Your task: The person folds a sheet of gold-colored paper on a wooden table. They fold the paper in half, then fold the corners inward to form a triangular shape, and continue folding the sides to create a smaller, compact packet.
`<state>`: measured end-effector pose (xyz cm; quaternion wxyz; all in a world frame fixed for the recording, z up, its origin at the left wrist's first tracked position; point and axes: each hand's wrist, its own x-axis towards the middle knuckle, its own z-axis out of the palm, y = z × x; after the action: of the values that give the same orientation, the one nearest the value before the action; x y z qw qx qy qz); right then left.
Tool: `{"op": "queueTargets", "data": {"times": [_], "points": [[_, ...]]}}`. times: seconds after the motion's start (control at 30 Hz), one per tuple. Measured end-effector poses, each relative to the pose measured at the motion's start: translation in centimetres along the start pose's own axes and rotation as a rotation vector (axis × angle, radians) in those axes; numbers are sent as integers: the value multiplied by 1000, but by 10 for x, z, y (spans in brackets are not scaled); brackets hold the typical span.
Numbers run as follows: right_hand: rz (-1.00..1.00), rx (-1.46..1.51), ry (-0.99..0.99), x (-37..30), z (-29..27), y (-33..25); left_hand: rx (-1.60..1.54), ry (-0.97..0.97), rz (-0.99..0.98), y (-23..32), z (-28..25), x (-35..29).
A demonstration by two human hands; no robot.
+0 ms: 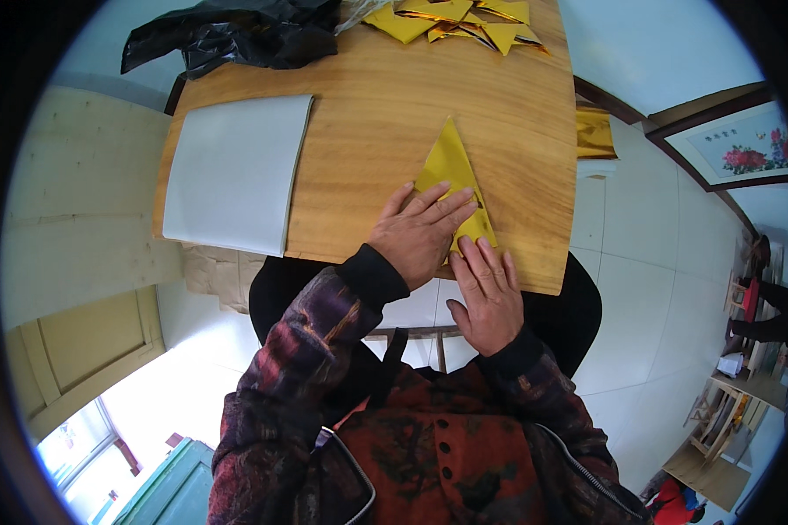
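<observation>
A sheet of yellow paper (447, 159), folded to a triangle, lies on the wooden table (368, 131) near its front edge, its sharp tip pointing away from me. Flat across the middle of the paper rests my left hand (423, 226), its fingers stretched out to the right. My right hand (488, 297) touches the paper's near edge with its fingertips, fingers extended and thumb apart. Parts of the paper are hidden under both hands. Several folded gold and yellow paper pieces (464, 22) are heaped at the table's far edge.
A pale grey-white sheet or folder (236, 171) lies on the table's left side. Behind it is a crumpled black plastic bag (236, 37). Gold paper (594, 133) shows beyond the table's right edge. A framed flower picture (735, 144) stands at the right.
</observation>
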<state>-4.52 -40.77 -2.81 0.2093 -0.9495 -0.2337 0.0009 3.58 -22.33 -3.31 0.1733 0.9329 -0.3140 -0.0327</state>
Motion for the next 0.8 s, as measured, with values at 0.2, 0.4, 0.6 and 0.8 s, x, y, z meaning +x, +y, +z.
{"op": "queueTargets", "data": {"times": [0.2, 0.4, 0.6, 0.8], "points": [[0, -55, -4, -3, 5, -2, 17, -8, 1, -1, 1, 0], [8, -69, -2, -3, 7, -2, 16, -17, 1, -2, 3, 0], [6, -90, -14, -3, 7, -2, 13, -30, 0, -2, 2, 0], [-11, -92, 4, -5, 12, 0, -12, -19, 3, -1, -1, 0]]}}
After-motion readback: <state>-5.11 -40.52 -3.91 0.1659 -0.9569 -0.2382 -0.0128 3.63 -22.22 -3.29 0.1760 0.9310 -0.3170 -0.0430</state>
